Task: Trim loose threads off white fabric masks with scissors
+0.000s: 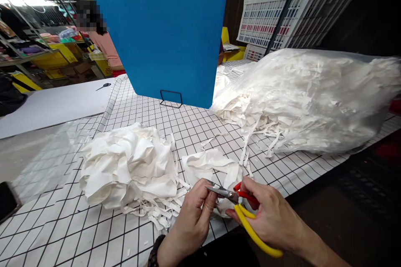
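My right hand grips a pair of scissors with one red and one yellow handle. Their blades point left, their tips at the fingers of my left hand. That hand is closed in a pinch on a white cloth piece, whose body spreads on the table just beyond; the exact spot pinched is partly hidden by my fingers. To the left lies a heap of white cloth pieces with narrow straps trailing off its near side.
A large clear plastic bag full of white cloth lies at right on the grid-patterned tablecloth. A blue board stands upright at the back. Black scissors lie far left, and a person is behind the board.
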Motion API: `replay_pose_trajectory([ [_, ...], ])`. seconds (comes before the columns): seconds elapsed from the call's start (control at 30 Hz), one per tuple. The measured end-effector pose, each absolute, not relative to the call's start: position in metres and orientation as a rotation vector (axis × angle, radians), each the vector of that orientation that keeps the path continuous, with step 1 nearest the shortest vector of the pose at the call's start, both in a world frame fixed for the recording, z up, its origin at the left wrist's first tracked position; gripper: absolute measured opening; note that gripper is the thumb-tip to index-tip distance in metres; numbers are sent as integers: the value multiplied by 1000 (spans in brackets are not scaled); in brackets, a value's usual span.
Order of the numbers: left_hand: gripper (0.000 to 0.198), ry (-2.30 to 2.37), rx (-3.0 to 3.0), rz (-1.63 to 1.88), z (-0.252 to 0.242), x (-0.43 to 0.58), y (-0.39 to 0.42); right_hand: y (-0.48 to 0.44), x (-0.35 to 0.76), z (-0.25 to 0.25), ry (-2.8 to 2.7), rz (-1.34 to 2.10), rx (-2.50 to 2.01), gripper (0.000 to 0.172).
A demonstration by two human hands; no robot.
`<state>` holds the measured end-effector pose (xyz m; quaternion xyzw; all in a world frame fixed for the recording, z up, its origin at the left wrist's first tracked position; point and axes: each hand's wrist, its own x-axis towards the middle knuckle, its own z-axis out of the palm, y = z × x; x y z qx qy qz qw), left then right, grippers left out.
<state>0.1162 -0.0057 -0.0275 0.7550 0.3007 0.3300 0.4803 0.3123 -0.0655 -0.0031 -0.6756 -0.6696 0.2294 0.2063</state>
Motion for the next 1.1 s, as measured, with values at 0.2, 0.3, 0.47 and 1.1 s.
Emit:
replay_pose_trajectory([
  [0.2,21,729,1838,799,-26,115,-7,-67,313,-5,-1871,635,-1852,35],
  [0.3,22,730,1819,785,-27,115,-7,-67,312,-6,-1870,654,-1839,35],
  [0.47,25,748,1759,767,-26,113,-7,-64,319,-14,-1757,840,-1776,42],
  [1.1,41,1353,2187,568,-1,96,70,-54,317,-66,-1331,1299,-1539,27],
])
